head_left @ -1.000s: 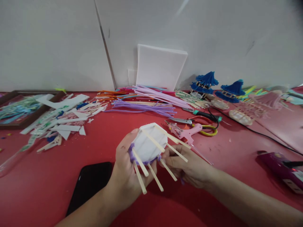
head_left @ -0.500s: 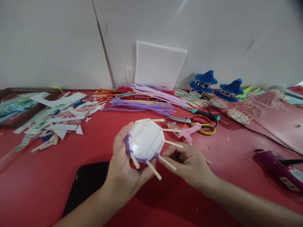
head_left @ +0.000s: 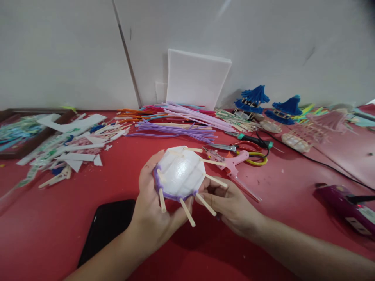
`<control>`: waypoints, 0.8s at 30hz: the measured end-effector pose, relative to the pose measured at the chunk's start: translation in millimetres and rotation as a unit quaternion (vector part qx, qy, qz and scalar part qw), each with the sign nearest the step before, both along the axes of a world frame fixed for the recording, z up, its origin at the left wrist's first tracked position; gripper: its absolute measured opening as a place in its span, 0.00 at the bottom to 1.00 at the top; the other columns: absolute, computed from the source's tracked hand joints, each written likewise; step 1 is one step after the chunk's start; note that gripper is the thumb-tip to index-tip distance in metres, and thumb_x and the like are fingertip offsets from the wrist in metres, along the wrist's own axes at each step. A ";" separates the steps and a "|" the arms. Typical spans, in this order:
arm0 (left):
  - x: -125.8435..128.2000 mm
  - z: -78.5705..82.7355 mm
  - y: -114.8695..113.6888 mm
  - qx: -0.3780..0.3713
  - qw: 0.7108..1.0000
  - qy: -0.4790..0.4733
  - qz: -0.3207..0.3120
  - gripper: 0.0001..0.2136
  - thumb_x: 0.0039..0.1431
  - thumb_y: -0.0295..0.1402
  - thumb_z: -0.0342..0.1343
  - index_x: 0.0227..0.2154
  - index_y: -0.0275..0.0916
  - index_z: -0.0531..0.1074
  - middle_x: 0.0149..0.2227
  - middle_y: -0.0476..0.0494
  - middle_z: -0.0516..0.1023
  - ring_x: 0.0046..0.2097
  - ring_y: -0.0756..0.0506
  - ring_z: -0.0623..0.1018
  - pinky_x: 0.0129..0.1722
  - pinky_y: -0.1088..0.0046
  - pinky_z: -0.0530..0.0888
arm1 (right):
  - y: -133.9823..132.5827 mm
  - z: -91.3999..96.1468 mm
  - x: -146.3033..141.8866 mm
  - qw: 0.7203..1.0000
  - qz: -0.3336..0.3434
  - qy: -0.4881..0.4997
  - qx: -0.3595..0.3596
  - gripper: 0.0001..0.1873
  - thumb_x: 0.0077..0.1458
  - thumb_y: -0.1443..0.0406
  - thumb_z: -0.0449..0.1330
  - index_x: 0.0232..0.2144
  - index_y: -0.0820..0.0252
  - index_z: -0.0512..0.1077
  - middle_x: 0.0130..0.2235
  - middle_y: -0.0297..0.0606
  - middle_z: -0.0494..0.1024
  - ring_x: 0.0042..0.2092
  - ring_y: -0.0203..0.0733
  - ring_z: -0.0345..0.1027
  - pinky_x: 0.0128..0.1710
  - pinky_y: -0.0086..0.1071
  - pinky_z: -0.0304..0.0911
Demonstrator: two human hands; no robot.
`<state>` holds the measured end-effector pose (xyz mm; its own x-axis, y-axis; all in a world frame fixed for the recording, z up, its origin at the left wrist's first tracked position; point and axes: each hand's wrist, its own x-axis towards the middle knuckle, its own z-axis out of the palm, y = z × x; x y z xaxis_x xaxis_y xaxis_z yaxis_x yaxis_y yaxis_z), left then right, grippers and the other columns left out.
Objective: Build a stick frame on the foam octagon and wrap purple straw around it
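My left hand is wrapped round the left and lower edge of a white eight-sided piece. Thin wooden sticks stick out round its rim, pointing towards me and to the right. A purple pipe cleaner runs along the lower left rim, winding round several sticks. At the lower right rim my right hand is closed, its thumb and fingers pinched beside the last wrapped stick, where the purple strand ends from view. The fingertips are partly hidden behind the sticks.
Purple pipe cleaners lie in a bundle behind. To the right are scissors, a pink glue gun and a purple power strip with a cable. A black phone lies left; paper scraps sit beyond it. Blue-roofed models stand back right.
The white piece has tilted slightly, and its lower sticks have swung a little left. My right hand has shifted slightly down, showing more of the glue gun.
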<state>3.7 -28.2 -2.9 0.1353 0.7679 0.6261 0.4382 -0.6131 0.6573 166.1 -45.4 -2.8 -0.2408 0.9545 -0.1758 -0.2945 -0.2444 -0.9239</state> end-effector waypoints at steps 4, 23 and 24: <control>-3.2 -4.2 -0.7 -0.041 0.998 -0.005 -0.056 0.41 0.46 0.28 0.61 0.61 0.46 0.45 0.57 0.35 0.58 0.55 0.32 0.69 0.50 0.53 0.74 | -3.8 -3.8 0.3 0.999 0.006 -0.005 -0.043 0.16 0.43 0.57 0.68 0.23 0.60 0.67 0.19 0.27 0.62 0.22 0.29 0.52 0.21 0.26 0.48; -5.2 2.1 1.3 0.043 0.995 0.088 0.013 0.34 0.46 0.30 0.62 0.56 0.37 0.54 0.53 0.32 0.62 0.53 0.35 0.70 0.50 0.58 0.72 | 0.7 -1.5 4.7 0.999 -0.012 -0.027 -0.028 0.14 0.43 0.59 0.67 0.21 0.62 0.68 0.17 0.26 0.63 0.17 0.24 0.48 0.16 0.23 0.43; -5.3 1.3 1.2 0.028 0.996 0.079 0.011 0.35 0.46 0.30 0.62 0.57 0.38 0.54 0.54 0.33 0.61 0.54 0.35 0.69 0.51 0.57 0.71 | 1.2 -1.9 5.1 0.999 -0.015 -0.014 -0.026 0.14 0.44 0.59 0.67 0.22 0.63 0.69 0.18 0.26 0.64 0.17 0.24 0.48 0.16 0.23 0.43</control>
<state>-1.7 -27.0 -1.6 0.2189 0.7360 0.6406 0.5476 -0.6360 0.5436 171.3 -44.1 -4.7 -0.2054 0.9509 -0.2314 -0.2762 -0.2832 -0.9184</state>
